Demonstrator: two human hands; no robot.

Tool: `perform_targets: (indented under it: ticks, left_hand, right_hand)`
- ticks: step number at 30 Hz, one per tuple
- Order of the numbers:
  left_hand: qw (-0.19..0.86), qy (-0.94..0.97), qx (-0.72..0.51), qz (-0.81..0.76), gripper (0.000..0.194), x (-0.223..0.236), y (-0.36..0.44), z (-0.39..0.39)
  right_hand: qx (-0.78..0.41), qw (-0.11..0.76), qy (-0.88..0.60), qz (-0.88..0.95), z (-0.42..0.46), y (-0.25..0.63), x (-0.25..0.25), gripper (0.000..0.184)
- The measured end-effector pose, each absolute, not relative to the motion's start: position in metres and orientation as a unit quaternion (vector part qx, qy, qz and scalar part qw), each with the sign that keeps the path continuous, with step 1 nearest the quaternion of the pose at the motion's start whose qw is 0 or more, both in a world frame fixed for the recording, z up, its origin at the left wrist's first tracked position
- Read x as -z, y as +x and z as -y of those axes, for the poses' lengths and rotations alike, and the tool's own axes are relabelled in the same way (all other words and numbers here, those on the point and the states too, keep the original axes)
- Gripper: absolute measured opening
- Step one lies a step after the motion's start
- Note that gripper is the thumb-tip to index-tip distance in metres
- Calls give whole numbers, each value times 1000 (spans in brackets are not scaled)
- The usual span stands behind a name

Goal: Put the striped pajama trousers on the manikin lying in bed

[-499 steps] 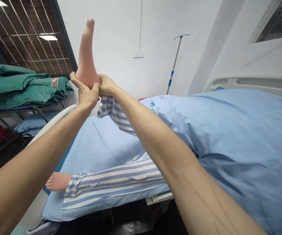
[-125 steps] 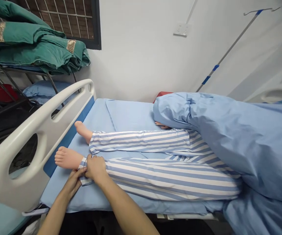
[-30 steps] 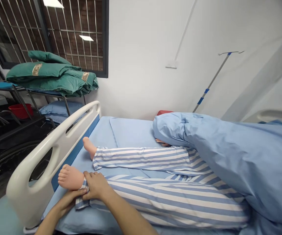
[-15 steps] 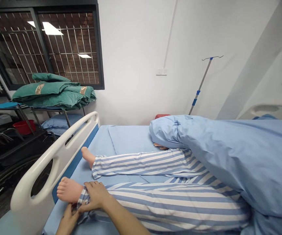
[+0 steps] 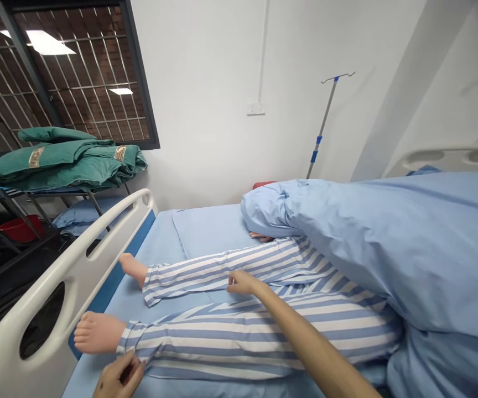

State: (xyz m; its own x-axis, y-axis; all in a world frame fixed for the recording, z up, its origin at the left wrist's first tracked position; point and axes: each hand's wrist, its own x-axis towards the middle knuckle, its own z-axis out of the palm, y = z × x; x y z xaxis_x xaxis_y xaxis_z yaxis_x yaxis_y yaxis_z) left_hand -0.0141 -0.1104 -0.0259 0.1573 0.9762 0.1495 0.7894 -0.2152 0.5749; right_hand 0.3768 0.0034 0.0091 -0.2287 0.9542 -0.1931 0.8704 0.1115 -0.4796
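Observation:
A manikin lies on the bed in blue-and-white striped trousers (image 5: pixel 222 337). Its near foot (image 5: pixel 98 333) sticks out of the trouser cuff (image 5: pixel 131 335), and its far foot (image 5: pixel 133 268) points toward the footboard. My left hand (image 5: pixel 118 377) is beside the near cuff at the mattress edge, fingers loosely curled with a gap at the thumb, nothing visible in it. Above the space between the two legs is my right hand (image 5: pixel 242 282), fingers bent downward and holding nothing I can see. A bunched blue quilt (image 5: pixel 367 232) covers the upper body; the manikin's fingers (image 5: pixel 260 237) peek out beneath it.
A white footboard (image 5: pixel 68 265) with cut-out handles closes the bed's left end. Behind it, folded green covers (image 5: pixel 65 160) lie on a metal-framed stand, with a red basin (image 5: pixel 22 228) lower down. An IV pole (image 5: pixel 322 127) stands by the wall beyond the bed.
My right hand has left the near ankle and moved right, over the gap between the legs. My left hand stays near the cuff, which now lies around the near ankle. The view has shifted right.

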Motion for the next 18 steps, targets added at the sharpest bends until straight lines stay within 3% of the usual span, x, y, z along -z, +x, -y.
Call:
perform_targets:
  ticks: [6, 10, 15, 18]
  left_hand:
    - [197, 784, -252, -533, 23, -26, 66, 43]
    - [190, 794, -247, -523, 14, -33, 103, -15]
    - [133, 791, -193, -565, 42, -10, 108, -86]
    - [78, 809, -105, -574, 56, 8, 99, -114]
  right_hand:
    - [-338, 30, -623, 705, -24, 404, 9, 18]
    - [-368, 37, -612, 699, -33, 402, 22, 15]
    - [-342, 101, -610, 708, -40, 421, 32, 25]
    - [-354, 82, -601, 712, -43, 430, 37, 28]
